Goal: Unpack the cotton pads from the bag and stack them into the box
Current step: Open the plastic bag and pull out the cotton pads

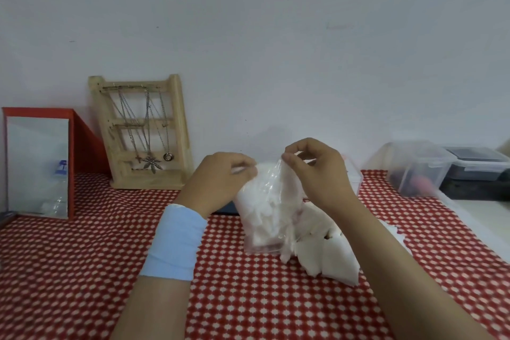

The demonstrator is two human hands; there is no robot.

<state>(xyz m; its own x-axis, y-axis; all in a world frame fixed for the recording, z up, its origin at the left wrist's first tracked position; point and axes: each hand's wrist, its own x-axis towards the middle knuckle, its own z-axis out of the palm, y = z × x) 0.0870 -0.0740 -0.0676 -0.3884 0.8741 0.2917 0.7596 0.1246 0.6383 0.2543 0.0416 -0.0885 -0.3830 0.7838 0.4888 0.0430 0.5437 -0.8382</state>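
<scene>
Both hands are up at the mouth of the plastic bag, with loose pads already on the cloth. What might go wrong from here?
1. The left hand and right hand pinch only the top edge of the plastic bag; a hard pull may tear it or dump the pads.
2. The loose cotton pads lie in an untidy heap under the right forearm, which may scatter them.
3. The clear box sits mostly hidden behind the right hand, so reaching for it may be awkward.

Red-checked table [82, 270]: cotton pads [328, 259], mirror [37, 165], wooden rack [143, 132].
</scene>
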